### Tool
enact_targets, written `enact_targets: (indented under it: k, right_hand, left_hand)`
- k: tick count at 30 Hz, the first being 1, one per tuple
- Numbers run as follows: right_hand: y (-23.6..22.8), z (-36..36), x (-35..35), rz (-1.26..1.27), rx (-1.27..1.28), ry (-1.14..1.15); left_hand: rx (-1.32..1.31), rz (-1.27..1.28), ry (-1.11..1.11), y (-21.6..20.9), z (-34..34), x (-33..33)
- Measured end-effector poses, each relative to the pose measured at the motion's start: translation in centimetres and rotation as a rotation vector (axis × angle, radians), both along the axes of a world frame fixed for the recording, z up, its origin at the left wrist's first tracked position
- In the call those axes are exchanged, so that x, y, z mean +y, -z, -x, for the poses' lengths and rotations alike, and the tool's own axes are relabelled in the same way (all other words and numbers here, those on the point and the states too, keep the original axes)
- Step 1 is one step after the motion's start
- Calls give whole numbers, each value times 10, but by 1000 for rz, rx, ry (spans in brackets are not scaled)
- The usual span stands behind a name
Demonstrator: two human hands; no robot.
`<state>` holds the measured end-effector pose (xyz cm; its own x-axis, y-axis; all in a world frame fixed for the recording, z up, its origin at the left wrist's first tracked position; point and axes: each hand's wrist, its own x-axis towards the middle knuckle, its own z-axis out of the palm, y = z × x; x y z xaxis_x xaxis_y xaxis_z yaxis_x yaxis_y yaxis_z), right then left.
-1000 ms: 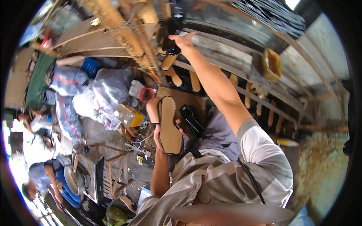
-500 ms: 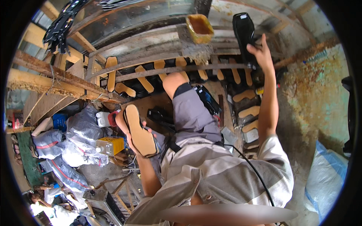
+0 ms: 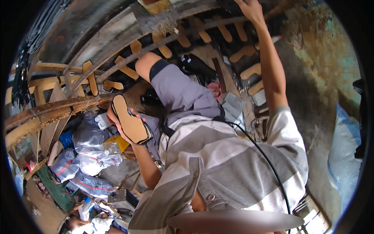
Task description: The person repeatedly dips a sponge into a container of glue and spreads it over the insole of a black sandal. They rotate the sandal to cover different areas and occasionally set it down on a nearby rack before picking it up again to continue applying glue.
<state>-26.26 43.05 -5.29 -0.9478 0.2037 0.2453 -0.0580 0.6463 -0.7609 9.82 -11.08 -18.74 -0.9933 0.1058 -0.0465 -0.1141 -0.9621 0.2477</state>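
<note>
In my left hand (image 3: pixel 121 124) is a sandal (image 3: pixel 130 120) with its flat tan sole face toward me. Black edging and strap ends stick out around its rim, and my fingers wrap its side. My right arm is stretched far forward, so my right hand (image 3: pixel 251 11) sits at the upper edge of the picture. Its visible fingers are spread, close to a black sole (image 3: pixel 229 5) that is mostly cut off. Whether they touch it I cannot tell. Several tan sole pieces (image 3: pixel 224 33) lie in a row along the wooden rack in front of me.
Black footwear (image 3: pixel 196 67) and red-handled scissors (image 3: pixel 214 89) lie beside my knee. Plastic-wrapped bundles (image 3: pixel 91 136) and a yellow container (image 3: pixel 117 145) are at left. A wooden beam (image 3: pixel 54 111) crosses there. A white-and-blue sack (image 3: pixel 344 152) stands at right. Another person (image 3: pixel 93 218) is at lower left.
The view has turned and shifted, so the rack and its contents sit farther left and higher. My right hand has moved up to the picture's edge. The left hand still holds the sandal.
</note>
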Motion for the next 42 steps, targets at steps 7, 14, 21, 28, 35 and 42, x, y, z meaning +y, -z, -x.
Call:
enact_targets:
  k: [7, 14, 21, 28, 35, 42]
  right_hand:
    - [-49, 18, -134, -412, 481, -479]
    - [-63, 78, -254, -1049, -337, -486]
    - [-55, 32, -207, -426, 44, -371]
    - [-42, 24, -213, -274, 98, -307]
    - [-95, -74, -218, 665, -129, -830]
    - [-86, -165, -284, 367, 66, -1188]
  left_hand:
    - [120, 5, -133, -86, 49, 60]
    - [264, -159, -29, -137, 83, 94]
    - [196, -201, -78, -144, 53, 74]
    - [97, -108, 39, -151, 63, 83]
    - [114, -142, 21, -151, 58, 82]
    - [2, 3, 52, -172, 43, 95]
